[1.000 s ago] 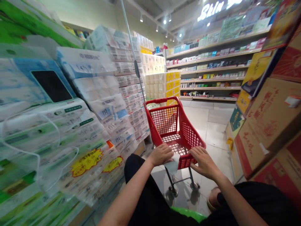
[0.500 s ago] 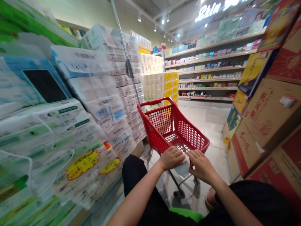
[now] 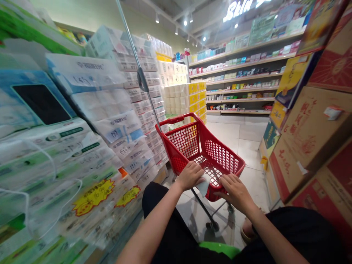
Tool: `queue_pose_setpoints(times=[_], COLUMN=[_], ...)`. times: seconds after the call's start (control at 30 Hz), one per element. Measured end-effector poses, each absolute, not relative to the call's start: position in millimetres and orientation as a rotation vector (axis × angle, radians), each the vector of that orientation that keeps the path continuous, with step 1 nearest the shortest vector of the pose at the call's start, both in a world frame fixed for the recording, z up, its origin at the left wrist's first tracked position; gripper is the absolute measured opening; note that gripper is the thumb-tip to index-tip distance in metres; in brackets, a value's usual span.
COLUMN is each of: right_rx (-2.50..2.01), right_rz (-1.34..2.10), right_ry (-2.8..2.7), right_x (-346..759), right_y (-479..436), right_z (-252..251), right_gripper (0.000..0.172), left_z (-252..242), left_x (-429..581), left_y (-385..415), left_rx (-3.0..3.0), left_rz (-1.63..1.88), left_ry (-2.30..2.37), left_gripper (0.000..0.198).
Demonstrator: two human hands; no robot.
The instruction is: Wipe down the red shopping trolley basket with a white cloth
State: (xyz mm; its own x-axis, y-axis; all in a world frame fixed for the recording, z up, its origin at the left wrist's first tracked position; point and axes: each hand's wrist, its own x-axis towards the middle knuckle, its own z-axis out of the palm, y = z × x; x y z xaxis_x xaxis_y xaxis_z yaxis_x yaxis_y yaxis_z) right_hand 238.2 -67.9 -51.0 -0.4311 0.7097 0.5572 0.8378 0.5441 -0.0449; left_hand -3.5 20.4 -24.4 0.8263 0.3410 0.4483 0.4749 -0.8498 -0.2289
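Note:
A red plastic shopping cart (image 3: pixel 187 142) with a grid-walled basket stands in front of my knees. My left hand (image 3: pixel 190 176) lies over the near rim of the basket, its fingers closed on a pale, thin cloth (image 3: pixel 203 187) that hangs below them. A short way to the right, my right hand (image 3: pixel 237 191) grips the same rim at the near corner, fingers over the top and thumb below. The basket holds nothing that I can see. A metal pole (image 3: pixel 130 40) with a dark clip rises from the cart's far left side.
On the left are stacked tissue packs (image 3: pixel 90 154) with yellow price tags and a phone (image 3: pixel 42 103) on a white cable. Cardboard cartons (image 3: pixel 310 128) line the right side. Shelves (image 3: pixel 236 79) of small boxes fill the back. A green seat edge (image 3: pixel 220 249) shows beneath me.
My left hand has moved left along the rim with the cloth, away from the right hand. My right hand now clasps the rim. The view has shifted slightly.

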Motion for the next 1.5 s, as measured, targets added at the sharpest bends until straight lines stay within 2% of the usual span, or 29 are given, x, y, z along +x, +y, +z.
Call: queue_pose_setpoints(times=[0.17,0.3,0.43,0.57,0.7,0.97,1.13,1.33,1.5], right_rx=[-1.301,-1.298,-1.265,-1.193,-1.160,-1.180,-1.260,-1.353,-1.294], right_rz=[-0.353,-0.396,-0.331,-0.304,-0.348,-0.384,-0.429,-0.414,-0.366], right_ry=[-2.262,-2.232,-2.243,-2.251,-2.247,-2.234,-2.237,-2.234,-2.294], right_x=[227.4,218.2,215.9,216.8,216.8,212.7,207.3,194.6,194.9], right_y=[-67.9,-66.9,-67.3,-69.0,-69.7,-70.8,-74.6,-72.1,-66.6], right_z=[-53.4,-58.6,-63.3,-65.9,-64.8,-62.6,-58.1,-60.2,-52.6], right_gripper=[0.015,0.014,0.012,0.019,0.024,0.019,0.019,0.013,0.014], left_z=[-46.2,-56.0,-49.3,-39.4,-28.1,-7.4,-13.0,-34.0,-40.5], left_x=[27.4,37.5,20.8,-4.9,-26.6,-41.1,-22.4,9.6,14.9], left_y=[-11.0,-27.1,-19.2,2.0,24.9,43.5,19.9,-27.8,-38.0], left_rx=[-2.637,-2.549,-2.614,-2.698,-2.743,-2.738,-2.652,-2.681,-2.703], left_rz=[-0.672,-0.738,-0.597,-0.455,-0.458,-0.635,-0.721,-0.721,-0.736], left_ry=[-0.589,-0.708,-0.528,-0.362,-0.540,-0.885,-0.964,-0.822,-0.834], left_gripper=[0.049,0.044,0.040,0.043,0.042,0.033,0.031,0.031,0.033])
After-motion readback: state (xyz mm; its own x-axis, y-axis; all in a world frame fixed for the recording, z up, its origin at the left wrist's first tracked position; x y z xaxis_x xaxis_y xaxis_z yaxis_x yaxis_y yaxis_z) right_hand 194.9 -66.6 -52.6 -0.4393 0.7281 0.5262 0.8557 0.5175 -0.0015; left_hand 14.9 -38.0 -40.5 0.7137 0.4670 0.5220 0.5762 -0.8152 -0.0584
